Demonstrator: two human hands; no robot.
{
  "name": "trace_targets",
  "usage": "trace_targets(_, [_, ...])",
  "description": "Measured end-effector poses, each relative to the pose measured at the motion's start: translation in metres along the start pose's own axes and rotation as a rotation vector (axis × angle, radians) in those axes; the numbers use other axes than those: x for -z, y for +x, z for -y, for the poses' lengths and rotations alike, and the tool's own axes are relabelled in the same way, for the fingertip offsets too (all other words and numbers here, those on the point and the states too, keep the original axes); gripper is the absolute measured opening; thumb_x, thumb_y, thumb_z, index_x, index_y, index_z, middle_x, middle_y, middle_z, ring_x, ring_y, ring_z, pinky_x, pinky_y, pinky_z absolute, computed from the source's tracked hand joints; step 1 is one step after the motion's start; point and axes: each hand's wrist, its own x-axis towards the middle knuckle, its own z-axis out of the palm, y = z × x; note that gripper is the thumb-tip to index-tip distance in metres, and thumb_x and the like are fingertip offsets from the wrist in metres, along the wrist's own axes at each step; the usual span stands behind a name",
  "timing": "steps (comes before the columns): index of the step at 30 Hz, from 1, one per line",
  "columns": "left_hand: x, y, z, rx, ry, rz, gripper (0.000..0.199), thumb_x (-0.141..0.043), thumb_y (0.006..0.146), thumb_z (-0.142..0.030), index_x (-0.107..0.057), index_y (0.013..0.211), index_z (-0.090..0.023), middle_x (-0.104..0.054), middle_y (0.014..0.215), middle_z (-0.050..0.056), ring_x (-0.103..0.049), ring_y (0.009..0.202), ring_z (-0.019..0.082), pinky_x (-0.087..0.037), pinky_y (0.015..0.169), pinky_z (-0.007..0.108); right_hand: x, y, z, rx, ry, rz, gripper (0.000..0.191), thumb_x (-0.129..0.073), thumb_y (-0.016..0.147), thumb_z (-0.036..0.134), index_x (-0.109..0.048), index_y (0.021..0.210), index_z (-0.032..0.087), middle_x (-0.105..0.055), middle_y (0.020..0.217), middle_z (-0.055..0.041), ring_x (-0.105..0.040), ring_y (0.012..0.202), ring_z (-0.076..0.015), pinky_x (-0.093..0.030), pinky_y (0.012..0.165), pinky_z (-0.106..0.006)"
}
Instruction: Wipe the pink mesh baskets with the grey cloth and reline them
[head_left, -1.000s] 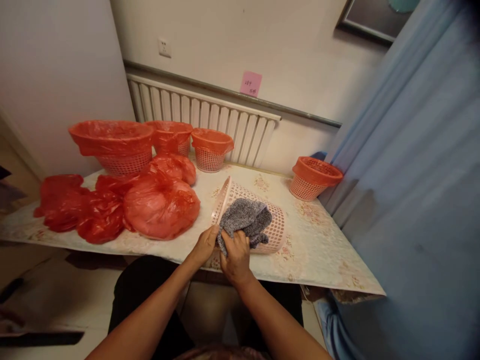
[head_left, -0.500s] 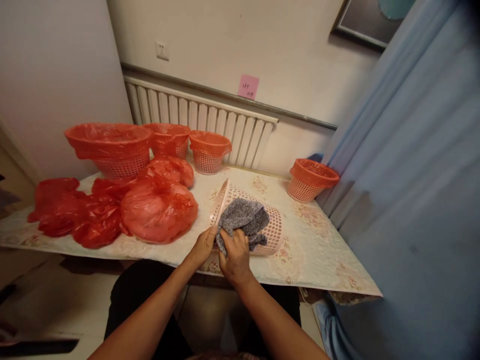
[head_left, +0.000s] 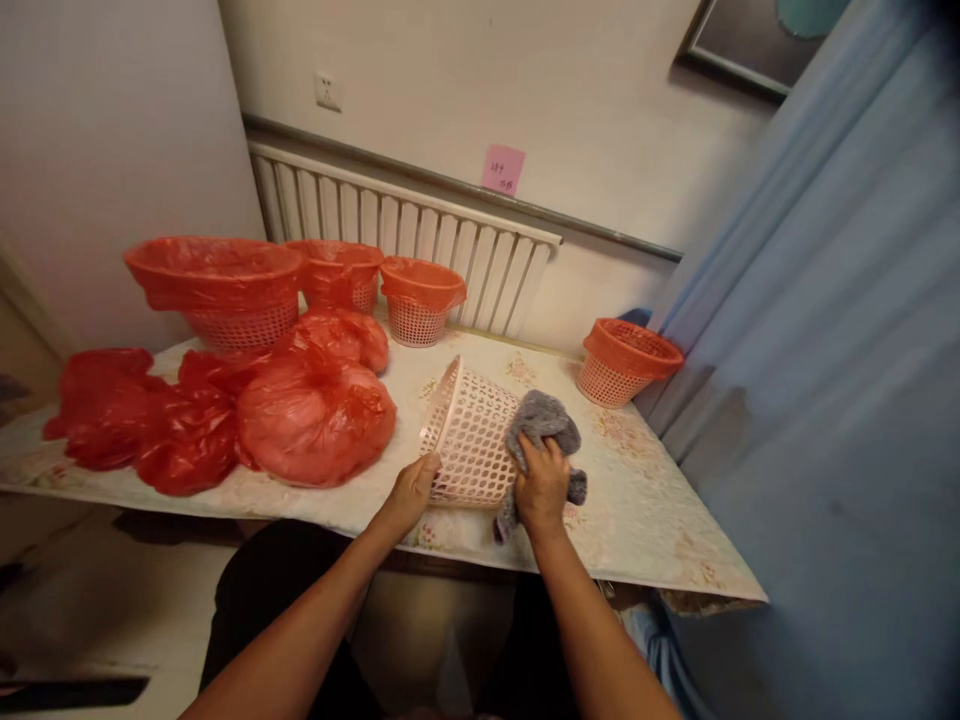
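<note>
Lying on its side on a flowered tablecloth (head_left: 637,515), the pale pink basket (head_left: 476,430) has its wide mouth turned left and its base turned right. At its mouth, the left hand (head_left: 412,492) is closed on the near part of the rim, thumb showing at the edge; the other fingers are mostly hidden, so I cannot tell exactly how they sit. At its base end, the right hand (head_left: 543,486) has its fingers bent into a bunched grey cloth (head_left: 546,412), holding it against the basket. To the left of the basket lie puffed and crumpled red plastic bags (head_left: 322,425). Behind it and to the left stand three red-lined baskets (head_left: 244,328), near a white radiator (head_left: 442,245); behind it and to the right stands a fourth lined basket (head_left: 609,382), just beside a blue curtain (head_left: 810,400)
</note>
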Motion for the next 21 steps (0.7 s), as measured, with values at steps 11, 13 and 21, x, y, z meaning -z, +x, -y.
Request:
trace_targets(11, [-0.001, 0.002, -0.002, 0.012, -0.008, 0.01, 0.056, -0.028, 0.09, -0.056, -0.063, 0.083, -0.014, -0.069, 0.086, 0.008, -0.06, 0.09, 0.025, -0.045, 0.089, 0.037, 0.006, 0.026, -0.039, -0.239, 0.075, -0.146, 0.035, -0.05, 0.079, 0.019, -0.064, 0.11, 0.013, -0.064, 0.098, -0.0115, -0.051, 0.095, -0.0246, -0.038, 0.086, -0.036])
trace_targets(13, [0.0, 0.001, -0.004, 0.007, -0.007, 0.013, 0.056, -0.028, 0.09, -0.056, -0.063, 0.085, -0.013, -0.07, 0.088, 0.008, -0.061, 0.09, 0.025, -0.046, 0.089, 0.038, 0.009, 0.048, -0.012, -0.125, 0.103, -0.069, 0.038, -0.049, 0.077, 0.013, -0.064, 0.112, 0.016, -0.064, 0.097, -0.0095, -0.05, 0.094, -0.0236, -0.037, 0.085, -0.034])
trace_targets(21, [-0.002, 0.007, -0.013, 0.031, -0.074, -0.033, 0.061, -0.029, 0.088, -0.061, -0.066, 0.088, -0.012, -0.071, 0.08, 0.009, -0.063, 0.087, 0.026, -0.049, 0.083, 0.037, 0.012, 0.052, 0.088, 0.214, 0.256, 0.071, 0.05, -0.048, 0.073, 0.006, -0.055, 0.121, 0.02, -0.059, 0.1, -0.0087, -0.041, 0.109, -0.0255, -0.034, 0.089, -0.037])
